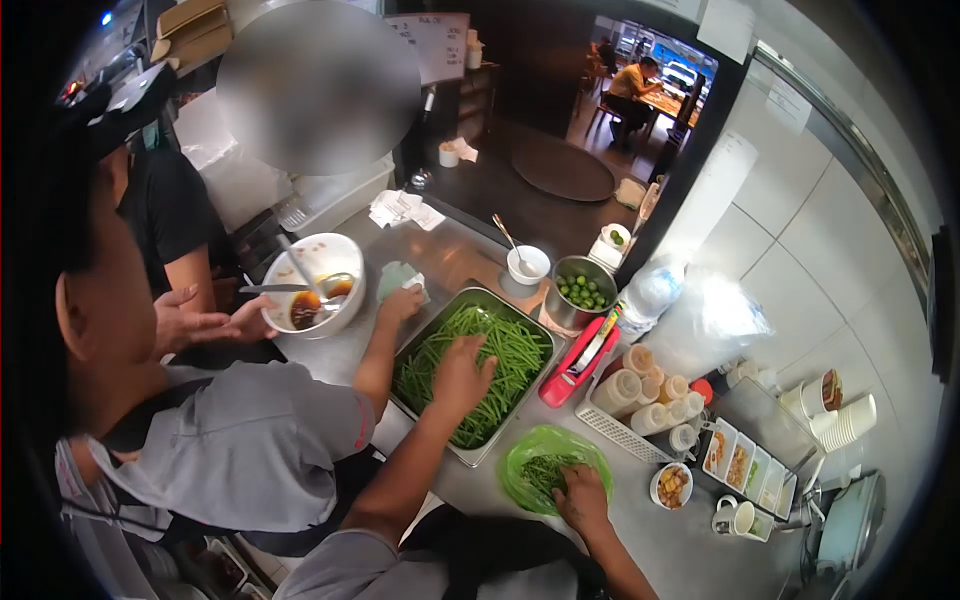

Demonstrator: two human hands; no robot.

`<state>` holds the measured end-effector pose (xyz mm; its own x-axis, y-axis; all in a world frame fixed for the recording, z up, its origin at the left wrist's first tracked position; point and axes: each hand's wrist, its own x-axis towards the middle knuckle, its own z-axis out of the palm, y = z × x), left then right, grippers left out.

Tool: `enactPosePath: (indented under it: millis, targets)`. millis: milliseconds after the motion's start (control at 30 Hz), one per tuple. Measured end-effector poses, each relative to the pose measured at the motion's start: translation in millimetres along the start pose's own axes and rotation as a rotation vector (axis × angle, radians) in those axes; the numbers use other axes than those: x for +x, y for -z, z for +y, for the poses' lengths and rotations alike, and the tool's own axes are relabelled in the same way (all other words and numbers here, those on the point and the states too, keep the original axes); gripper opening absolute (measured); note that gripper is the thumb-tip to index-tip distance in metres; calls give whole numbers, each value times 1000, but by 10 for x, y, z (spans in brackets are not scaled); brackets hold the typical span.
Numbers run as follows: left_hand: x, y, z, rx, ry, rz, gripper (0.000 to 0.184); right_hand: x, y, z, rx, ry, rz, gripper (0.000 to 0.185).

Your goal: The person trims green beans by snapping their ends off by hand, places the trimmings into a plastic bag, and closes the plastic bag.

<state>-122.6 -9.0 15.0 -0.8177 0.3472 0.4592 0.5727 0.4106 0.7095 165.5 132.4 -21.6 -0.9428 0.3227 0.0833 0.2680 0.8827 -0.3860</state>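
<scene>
A deep metal tray (481,459) holds a heap of long green beans (440,350). My left hand (463,380) lies over the right part of the heap, fingers apart and touching the beans. To the right of the tray, a green plastic bag (519,492) stands open with finely cut green beans (543,473) inside. My right hand (580,495) reaches into the bag from its right side. Its fingers are curled down at the cut pieces, and the fingertips are partly hidden.
A co-worker's hand (405,302) presses a cloth (392,276) behind the tray. Another person's hands (235,322) are at a white bowl (345,250) of dark sauce. Around stand a pot of limes (581,291), a red tape dispenser (573,370), a bottle basket (622,436) and a topping rack (740,460).
</scene>
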Motion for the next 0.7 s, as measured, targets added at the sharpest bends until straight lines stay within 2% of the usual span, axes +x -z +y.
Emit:
enactPosePath:
  millis: [33,100,133,200,267,333,467,567,633,700]
  targets:
    - [-93,-6,110,-6,1,-15,29,-7,16,-16,0,-16,-4,45]
    - [-357,-67,319,-382,134,-400,33,15,41,-61,-44,34,-31,42]
    - [-476,-111,365,-386,138,-417,33,35,37,-87,-42,17,-37,42]
    - [-755,-203,457,-413,43,-801,33,55,-8,-116,27,26,58,37]
    - [-962,-294,415,-304,-74,-915,32,50,-9,-136,79,38,-15,34]
    - [-1056,-320,351,-120,-157,-987,33,15,-7,-111,97,24,-96,34]
    - [-1048,-268,335,99,-117,-1049,36,-3,20,-53,-19,-43,-189,31]
    - [-1068,-271,286,114,-88,-989,46,-16,-71,26,-36,-77,-156,28]
    - [-1087,-266,295,85,-149,-923,53,2,-64,7,-35,-79,-120,26]
    - [-1089,-259,318,61,-161,-912,60,12,4,-22,25,-14,-82,25]
